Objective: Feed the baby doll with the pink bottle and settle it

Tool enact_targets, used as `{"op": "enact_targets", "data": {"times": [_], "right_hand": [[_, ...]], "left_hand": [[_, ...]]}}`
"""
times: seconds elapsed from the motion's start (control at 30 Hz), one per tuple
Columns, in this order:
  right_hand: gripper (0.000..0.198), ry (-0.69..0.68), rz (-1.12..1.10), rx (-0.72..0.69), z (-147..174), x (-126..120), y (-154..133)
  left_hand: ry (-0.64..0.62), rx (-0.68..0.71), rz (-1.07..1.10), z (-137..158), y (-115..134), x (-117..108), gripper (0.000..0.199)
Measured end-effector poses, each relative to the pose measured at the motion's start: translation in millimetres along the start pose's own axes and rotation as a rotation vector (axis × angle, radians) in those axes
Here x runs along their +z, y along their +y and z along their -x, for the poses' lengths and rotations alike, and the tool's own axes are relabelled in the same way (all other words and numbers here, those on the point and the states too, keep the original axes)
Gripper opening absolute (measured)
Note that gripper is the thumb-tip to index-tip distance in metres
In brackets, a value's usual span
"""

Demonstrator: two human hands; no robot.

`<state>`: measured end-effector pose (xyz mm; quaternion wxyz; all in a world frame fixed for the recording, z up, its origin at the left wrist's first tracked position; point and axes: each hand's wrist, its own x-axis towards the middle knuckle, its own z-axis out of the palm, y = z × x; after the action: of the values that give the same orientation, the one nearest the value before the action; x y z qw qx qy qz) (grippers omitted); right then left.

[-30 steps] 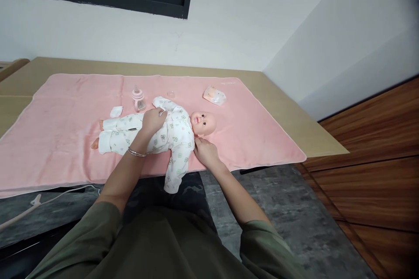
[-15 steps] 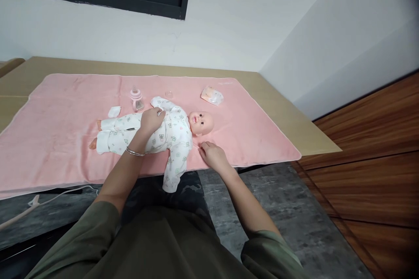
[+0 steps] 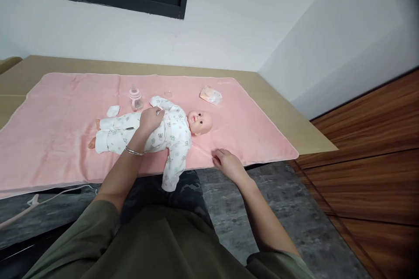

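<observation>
A baby doll [image 3: 175, 128] in a white printed suit lies on its back on a pink blanket [image 3: 65, 139], head to the right. One of its sleeves hangs over the blanket's near edge. My left hand [image 3: 151, 120] rests on the doll's waist with curled fingers; a small pale bit shows at the fingertips, too little to tell what it is. To the right of the doll, my right hand [image 3: 228, 164] touches the blanket near its front edge. Its fingers are loosely bent and slightly apart, holding nothing visible.
Behind the doll stand a baby bottle [image 3: 135, 99] and a small clear cap [image 3: 168, 94]. A folded white pad [image 3: 113, 110] lies near its legs, a soft printed packet [image 3: 211, 95] beyond its head. The wooden table [image 3: 294, 124] meets the wall at the back.
My right hand has moved right along the blanket, away from the doll's head. My left hand stays on the doll. The view has shifted very slightly.
</observation>
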<state>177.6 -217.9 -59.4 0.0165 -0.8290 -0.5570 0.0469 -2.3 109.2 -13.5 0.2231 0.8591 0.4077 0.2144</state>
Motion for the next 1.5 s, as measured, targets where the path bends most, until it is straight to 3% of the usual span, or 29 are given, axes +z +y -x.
{"op": "enact_targets", "data": {"times": [0.17,0.4,0.5,0.6,0.7,0.87,1.03,1.27,1.5], "right_hand": [[0.020,-0.045,-0.020,0.043,9.6,-2.9,12.8],[0.015,-0.074,-0.226,0.070,17.9,-3.2,31.4],[0.013,-0.011,-0.366,0.071,15.5,-4.3,18.6],[0.018,0.109,-0.472,-0.025,3.2,-2.1,-11.4],[0.032,0.197,-0.332,-0.037,-17.3,3.2,-44.1],[0.042,0.221,-0.073,0.151,-49.5,9.5,-69.1],[0.044,0.136,0.034,0.153,-61.9,14.2,-63.0],[0.046,0.062,0.164,-0.024,-66.6,15.4,-50.9],[0.057,0.020,0.221,-0.095,-71.8,18.8,-46.8]], "left_hand": [[-0.002,0.002,-0.008,-0.7,-0.1,-0.3,0.039],[-0.001,-0.002,-0.009,-1.3,0.0,0.1,0.040],[-0.001,-0.001,-0.007,-1.3,0.1,0.2,0.040],[-0.002,0.002,-0.010,-1.0,0.0,0.1,0.040],[-0.007,0.006,-0.018,-1.1,-0.5,0.1,0.040],[-0.012,0.006,-0.038,-2.0,-0.8,-0.1,0.040],[-0.011,0.004,-0.034,-1.3,-0.6,-0.3,0.040],[-0.007,-0.001,-0.018,0.4,0.5,-0.9,0.039],[-0.005,-0.002,-0.020,1.1,1.6,-1.2,0.038]]}}
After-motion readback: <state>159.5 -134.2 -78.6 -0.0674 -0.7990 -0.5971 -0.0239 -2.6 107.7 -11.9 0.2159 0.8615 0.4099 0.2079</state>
